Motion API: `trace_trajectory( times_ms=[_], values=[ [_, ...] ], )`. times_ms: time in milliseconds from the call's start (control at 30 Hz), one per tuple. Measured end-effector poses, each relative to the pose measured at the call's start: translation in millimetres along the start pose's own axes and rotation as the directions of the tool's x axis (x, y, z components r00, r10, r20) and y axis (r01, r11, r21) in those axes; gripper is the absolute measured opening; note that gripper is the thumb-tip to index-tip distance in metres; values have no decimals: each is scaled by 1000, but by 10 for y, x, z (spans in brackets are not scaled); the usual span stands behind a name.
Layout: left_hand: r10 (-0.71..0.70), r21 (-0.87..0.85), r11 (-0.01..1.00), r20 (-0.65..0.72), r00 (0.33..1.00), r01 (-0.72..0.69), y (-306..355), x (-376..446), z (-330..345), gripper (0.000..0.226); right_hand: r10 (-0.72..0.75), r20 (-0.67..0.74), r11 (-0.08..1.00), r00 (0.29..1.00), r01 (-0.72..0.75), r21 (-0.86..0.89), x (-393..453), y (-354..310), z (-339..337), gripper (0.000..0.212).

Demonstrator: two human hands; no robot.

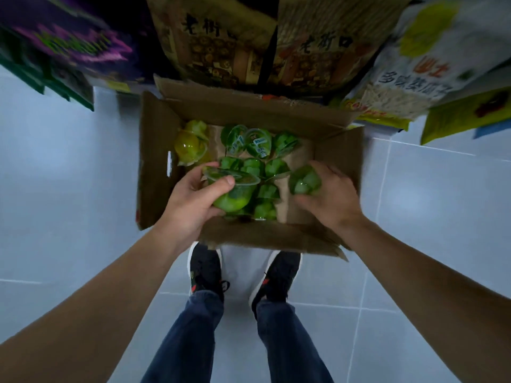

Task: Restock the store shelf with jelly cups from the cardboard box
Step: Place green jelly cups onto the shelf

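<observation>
A: Our left hand curls round a green jelly cup, thumb pressed on its foil lid; the cup lies tilted, its lid turned up and toward the hand, its rounded base pointing down toward the near wall of the box. Our right hand grips a second green jelly cup, base turned up toward us and lid facing into the palm, as far as we can tell.

B: And outward from the hands?

A: Both cups are inside the open cardboard box on the tiled floor. More green cups lie loose there at mixed angles, with yellow jelly cups in the far left corner. Snack bags hang on the shelving above; no free shelf slot is in view.

B: What do we judge could go wrong?

A: Thumb pressure may dent or peel the lid. A smooth, rounded cup held one-handed may slip on the lift, or snag neighbouring rims.
</observation>
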State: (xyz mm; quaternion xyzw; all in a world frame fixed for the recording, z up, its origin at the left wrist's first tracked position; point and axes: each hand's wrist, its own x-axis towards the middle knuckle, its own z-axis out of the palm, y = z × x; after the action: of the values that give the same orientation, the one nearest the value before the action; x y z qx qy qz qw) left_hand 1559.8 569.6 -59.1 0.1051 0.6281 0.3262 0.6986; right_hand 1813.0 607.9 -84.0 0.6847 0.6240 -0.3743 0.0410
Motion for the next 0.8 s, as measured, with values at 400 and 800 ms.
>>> trace_trajectory(
  times_ms=[400, 800],
  values=[
    [218, 177, 956, 97, 971, -232, 1845, -2874, 575, 64, 162, -118, 688, 980, -26, 725, -2638, -1554, -2201, 31],
    [495, 184, 841, 121, 861, -509, 2179, -4942, 1203, 60, -18, -292, 577, 956, 248, 778, -4529, -1754, -3507, 40]
  ],
)
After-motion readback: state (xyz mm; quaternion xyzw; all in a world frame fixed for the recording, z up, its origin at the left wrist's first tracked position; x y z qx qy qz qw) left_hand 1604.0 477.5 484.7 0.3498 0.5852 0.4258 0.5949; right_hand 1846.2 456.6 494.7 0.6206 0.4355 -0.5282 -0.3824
